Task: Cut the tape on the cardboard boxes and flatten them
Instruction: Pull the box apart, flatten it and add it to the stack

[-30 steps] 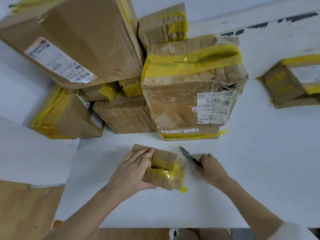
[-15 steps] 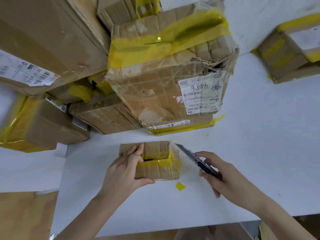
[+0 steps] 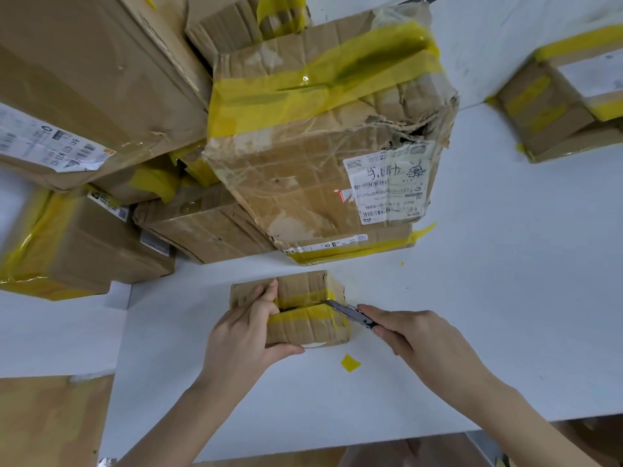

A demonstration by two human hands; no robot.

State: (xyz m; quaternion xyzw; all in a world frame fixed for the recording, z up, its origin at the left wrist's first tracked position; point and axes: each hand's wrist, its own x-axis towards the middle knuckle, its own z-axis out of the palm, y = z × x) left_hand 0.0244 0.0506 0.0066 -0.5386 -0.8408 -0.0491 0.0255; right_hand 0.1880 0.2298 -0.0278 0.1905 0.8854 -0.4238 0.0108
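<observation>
Small box (image 3: pixel 305 310) on counter (image 3: pixel 472 315), in front of the box pile (image 3: pixel 323 139). Left hand (image 3: pixel 247 332) grips its left end. Right hand (image 3: pixel 414 335) holds knife (image 3: pixel 350 313), blade at the taped (image 3: pixel 303 299) seam.

A small brown cardboard box bound with yellow tape (image 3: pixel 303 308) sits on the white desk (image 3: pixel 472 298). Behind it stands a large crumpled cardboard box with a white shipping label (image 3: pixel 323 156); behind and left of it, more taped boxes are piled. Just before it lies a small yellow tape scrap (image 3: pixel 350 363). Far right and behind, another taped cardboard box (image 3: pixel 556 106) rests.
</observation>
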